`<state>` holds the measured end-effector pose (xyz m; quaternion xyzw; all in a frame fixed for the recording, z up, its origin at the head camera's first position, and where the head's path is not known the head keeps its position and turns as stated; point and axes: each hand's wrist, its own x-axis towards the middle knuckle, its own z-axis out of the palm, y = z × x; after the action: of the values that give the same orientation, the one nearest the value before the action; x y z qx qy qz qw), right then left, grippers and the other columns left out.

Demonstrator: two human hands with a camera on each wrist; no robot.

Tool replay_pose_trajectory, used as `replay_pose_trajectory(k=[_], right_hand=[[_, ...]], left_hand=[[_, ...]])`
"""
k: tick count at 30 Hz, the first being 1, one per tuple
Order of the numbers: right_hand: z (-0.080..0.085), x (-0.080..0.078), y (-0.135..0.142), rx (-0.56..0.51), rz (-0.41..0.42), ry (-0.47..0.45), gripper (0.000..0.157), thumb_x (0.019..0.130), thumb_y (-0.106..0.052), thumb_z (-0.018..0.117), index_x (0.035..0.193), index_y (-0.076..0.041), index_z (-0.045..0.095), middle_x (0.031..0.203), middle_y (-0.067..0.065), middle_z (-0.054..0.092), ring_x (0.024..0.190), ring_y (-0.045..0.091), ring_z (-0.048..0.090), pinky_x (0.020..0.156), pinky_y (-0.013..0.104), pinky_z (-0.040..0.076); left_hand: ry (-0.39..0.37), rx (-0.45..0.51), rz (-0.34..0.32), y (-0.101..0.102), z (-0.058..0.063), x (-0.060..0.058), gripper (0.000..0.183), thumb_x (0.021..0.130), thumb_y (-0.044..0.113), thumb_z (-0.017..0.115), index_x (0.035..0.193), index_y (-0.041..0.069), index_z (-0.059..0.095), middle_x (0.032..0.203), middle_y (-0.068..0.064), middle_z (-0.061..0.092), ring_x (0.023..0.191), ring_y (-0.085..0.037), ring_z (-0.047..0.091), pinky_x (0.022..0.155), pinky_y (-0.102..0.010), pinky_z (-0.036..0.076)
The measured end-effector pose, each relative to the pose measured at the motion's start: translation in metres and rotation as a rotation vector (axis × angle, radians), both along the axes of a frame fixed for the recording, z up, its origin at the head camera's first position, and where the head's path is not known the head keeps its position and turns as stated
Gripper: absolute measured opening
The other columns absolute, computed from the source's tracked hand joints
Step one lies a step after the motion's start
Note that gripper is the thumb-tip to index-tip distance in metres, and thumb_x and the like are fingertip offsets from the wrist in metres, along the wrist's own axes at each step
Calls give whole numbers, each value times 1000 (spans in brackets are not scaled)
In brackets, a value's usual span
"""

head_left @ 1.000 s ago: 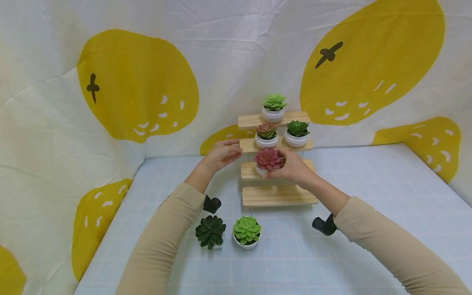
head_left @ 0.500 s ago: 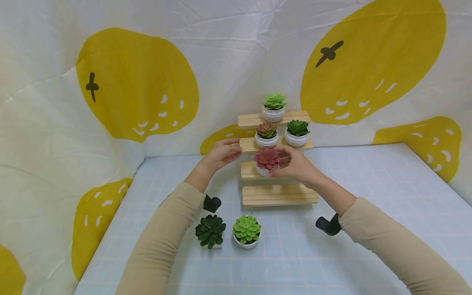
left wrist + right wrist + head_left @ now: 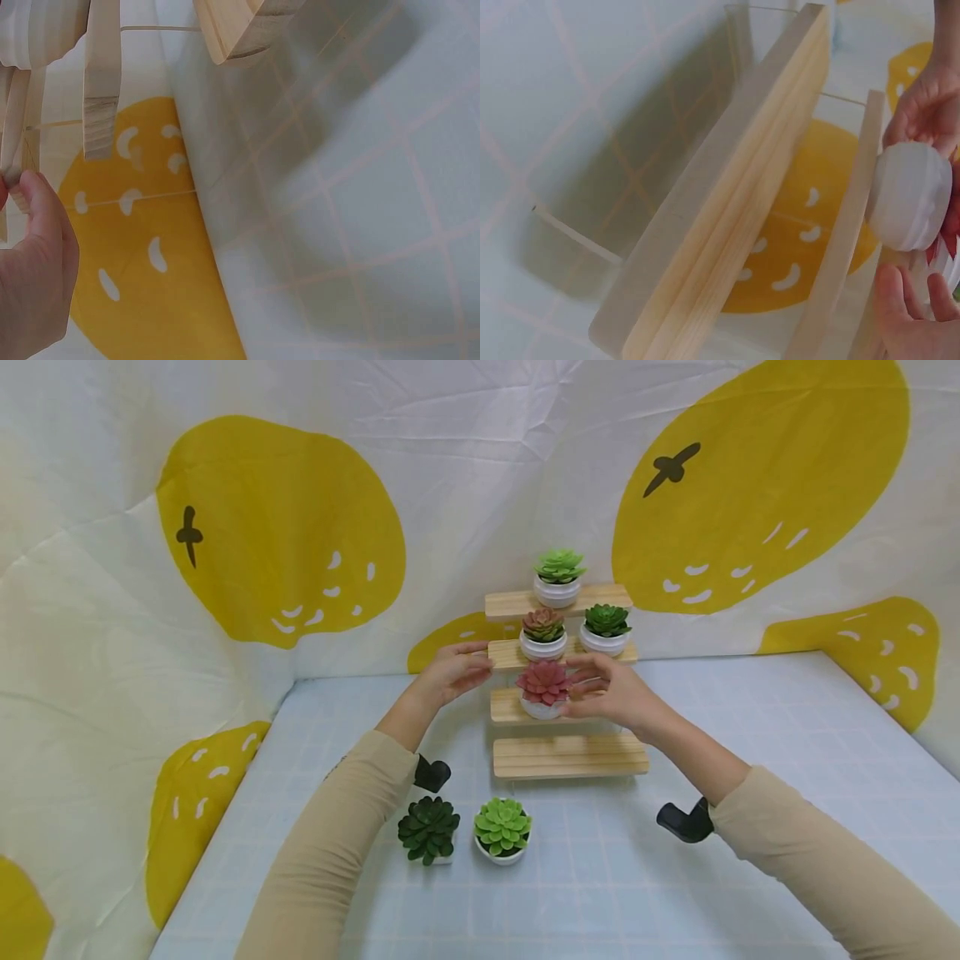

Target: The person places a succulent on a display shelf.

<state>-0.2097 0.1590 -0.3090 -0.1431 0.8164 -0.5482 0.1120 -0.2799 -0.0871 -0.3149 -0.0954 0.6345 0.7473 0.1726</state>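
Observation:
A potted pink succulent (image 3: 543,683) in a white pot (image 3: 911,196) stands upright on the third tier of a wooden tiered shelf (image 3: 570,757). Just right of it is my right hand (image 3: 611,697), its fingers parted and spread beside the pot, not gripping it. At the left end of the second tier, my left hand (image 3: 454,673) pinches the board's end between thumb and fingers; the left wrist view shows the thumb (image 3: 46,206) against the wood. Above sit a reddish-green succulent (image 3: 543,635) and a dark green one (image 3: 604,630) on the second tier.
A light green succulent (image 3: 558,577) tops the shelf. On the pale checked tablecloth (image 3: 600,893) in front stand a dark green succulent (image 3: 428,829) and a bright green one (image 3: 502,831). A white cloth with yellow fruit prints (image 3: 277,535) hangs behind.
My right hand has let go of the pink succulent's pot and drawn back a little to the right, fingers spreading. My left hand stays at the board's end.

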Motion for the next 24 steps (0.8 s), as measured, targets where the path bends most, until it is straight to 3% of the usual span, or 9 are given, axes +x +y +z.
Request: replay_pose_trajectory(k=[6,15,24], right_hand=[[1,7,7,-6,4,-14,67,80,-8,73,137,-2,39,127,21,47,115,35,47,93,44,45],[-5,22,20,-4,27,-10,70,78,-12,76,136,-1,38,127,20,47,115,33,47,97,42,43],[-17,35,24,-31,75,2,65,78,-6,74,133,0,41,123,21,49,115,37,46,99,47,40]], left_hand=[[-1,-3,-1,0,0,0,49,88,-7,56,136,1,46,128,-19,50,78,-14,56,92,-28,47],[1,10,1,0,1,1,49,88,-8,56,135,1,47,121,-18,53,74,-13,57,70,-19,53],[1,2,3,0,1,1,49,88,-7,56,135,1,47,122,-18,52,74,-13,57,75,-21,53]])
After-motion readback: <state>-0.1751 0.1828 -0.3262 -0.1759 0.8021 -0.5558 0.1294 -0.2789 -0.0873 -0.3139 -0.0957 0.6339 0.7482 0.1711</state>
